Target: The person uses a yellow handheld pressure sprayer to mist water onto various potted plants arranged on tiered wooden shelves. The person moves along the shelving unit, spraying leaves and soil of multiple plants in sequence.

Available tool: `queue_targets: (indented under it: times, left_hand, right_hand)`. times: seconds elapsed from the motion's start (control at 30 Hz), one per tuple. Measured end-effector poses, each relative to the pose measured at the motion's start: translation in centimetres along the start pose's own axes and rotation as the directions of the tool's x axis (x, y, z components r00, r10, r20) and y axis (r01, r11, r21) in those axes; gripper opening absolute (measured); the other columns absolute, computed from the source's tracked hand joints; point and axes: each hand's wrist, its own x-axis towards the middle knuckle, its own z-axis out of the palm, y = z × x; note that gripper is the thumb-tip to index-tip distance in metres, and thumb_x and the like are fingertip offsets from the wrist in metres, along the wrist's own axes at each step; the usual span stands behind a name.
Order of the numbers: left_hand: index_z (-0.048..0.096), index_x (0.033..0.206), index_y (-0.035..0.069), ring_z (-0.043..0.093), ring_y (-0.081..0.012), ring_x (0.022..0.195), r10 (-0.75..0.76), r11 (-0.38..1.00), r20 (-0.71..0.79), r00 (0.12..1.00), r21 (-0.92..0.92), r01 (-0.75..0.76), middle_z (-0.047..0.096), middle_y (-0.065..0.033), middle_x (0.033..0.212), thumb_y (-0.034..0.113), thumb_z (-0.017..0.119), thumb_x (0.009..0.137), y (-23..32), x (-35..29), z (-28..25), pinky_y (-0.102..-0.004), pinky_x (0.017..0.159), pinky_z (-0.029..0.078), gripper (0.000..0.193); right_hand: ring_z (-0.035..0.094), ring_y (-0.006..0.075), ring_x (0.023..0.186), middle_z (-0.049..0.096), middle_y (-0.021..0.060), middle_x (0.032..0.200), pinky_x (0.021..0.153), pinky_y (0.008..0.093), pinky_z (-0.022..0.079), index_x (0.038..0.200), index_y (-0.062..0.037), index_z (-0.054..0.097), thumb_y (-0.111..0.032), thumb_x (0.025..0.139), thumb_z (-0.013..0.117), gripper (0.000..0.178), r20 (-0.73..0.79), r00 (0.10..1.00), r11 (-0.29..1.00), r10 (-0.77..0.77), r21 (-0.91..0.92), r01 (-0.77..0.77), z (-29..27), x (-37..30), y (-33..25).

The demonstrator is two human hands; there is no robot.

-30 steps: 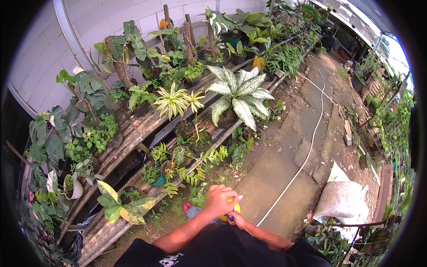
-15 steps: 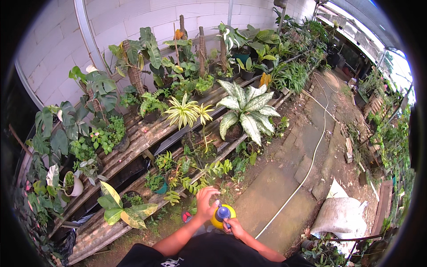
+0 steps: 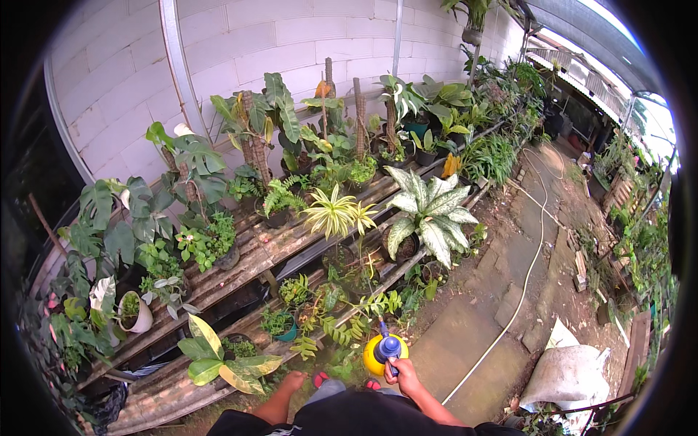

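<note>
My right hand (image 3: 402,373) is wrapped round the blue handle of a pump sprayer (image 3: 374,356) with a round yellow tank. The sprayer is in front of my body, its blue nozzle end toward the small fern-like plants (image 3: 351,330) at the shelf's near edge. Low beside my body, my left hand (image 3: 294,381) is apart from the sprayer, its fingers loosely curled and nothing visible in them. A potted plant with broad green and yellow leaves (image 3: 210,354) is left of that hand. Further off stands a large plant with white-and-green leaves (image 3: 430,211).
Potted plants crowd a slatted, stepped shelf (image 3: 251,259) along a white block wall (image 3: 283,40). A pale hose (image 3: 514,309) runs along the paved path (image 3: 465,341) on the right. A white sack (image 3: 567,370) lies at the lower right, near a wooden plank (image 3: 638,345).
My left hand has left the sprayer's side and dropped down to the left, its raised fingers now curled. My right hand still grips the sprayer, now tilted away with its nozzle showing. The view has shifted.
</note>
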Motion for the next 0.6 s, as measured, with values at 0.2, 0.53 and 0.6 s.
queue_targets:
  times: [0.2,0.53,0.6]
  left_hand:
    - [0.072,0.092,0.002,0.070,-0.0322,0.078,-0.083,0.996,0.111,0.990,0.040,0.079,0.072,-0.0164,0.082,0.056,0.059,0.092,-7.8,-0.4,-0.8,-0.0433,0.078,0.052,0.055]
    - [0.069,0.095,0.000,0.064,-0.0201,0.067,-0.099,0.911,0.139,0.985,-0.386,0.146,0.067,-0.0071,0.078,0.041,0.064,0.095,-7.1,5.6,-2.3,-0.0372,0.067,0.053,0.041]
    - [0.069,0.097,0.000,0.064,-0.0189,0.069,-0.072,0.925,0.157,0.985,-0.360,0.125,0.067,-0.0058,0.079,0.040,0.065,0.095,-5.8,5.4,-3.0,-0.0359,0.067,0.053,0.040]
  right_hand:
    - [0.032,0.0132,0.043,0.039,0.0031,0.050,0.045,0.0296,0.023,0.060,-0.0046,0.049,-0.036,0.099,0.049,0.050,-0.013,1.000,1.000,0.003,-0.017,-0.003,3.8,1.3,-1.7]
    - [0.034,0.0125,0.044,0.041,0.0028,0.051,0.046,0.0280,0.024,0.060,-0.0057,0.049,-0.036,0.101,0.047,0.051,0.037,0.999,0.998,0.013,-0.062,-0.011,9.1,3.7,-0.3]
    - [0.033,0.0124,0.045,0.040,0.0026,0.052,0.047,0.0283,0.024,0.061,-0.0059,0.049,-0.037,0.101,0.048,0.051,0.044,0.999,0.999,0.001,-0.035,0.001,9.7,3.8,0.2]
